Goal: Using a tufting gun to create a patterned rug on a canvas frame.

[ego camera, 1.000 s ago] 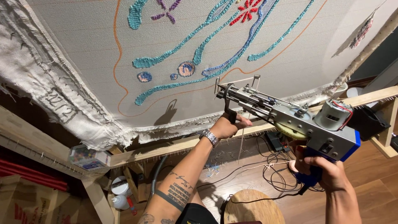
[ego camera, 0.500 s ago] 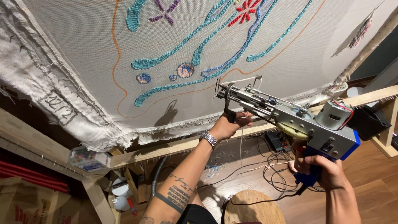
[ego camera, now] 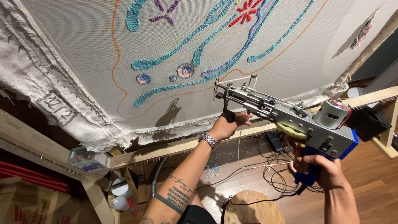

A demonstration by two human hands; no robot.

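We hold a tufting gun (ego camera: 286, 120) between both hands, its needle end close to the stretched cloth (ego camera: 83, 62) but not clearly touching it. Our left hand (ego camera: 230, 124) is curled around the black front handle, and our right hand (ego camera: 321, 170) is wrapped tight on the blue rear grip beneath the motor. The gun sits just below a teal tufted line (ego camera: 174, 88) and an orange drawn outline (ego camera: 118, 79). The cloth is pinned on a wooden frame (ego camera: 166, 147). Below lie tangled cables (ego camera: 269, 170) on a wood floor (ego camera: 373, 178), a round stool (ego camera: 251, 207) and a small box of pins (ego camera: 87, 159).
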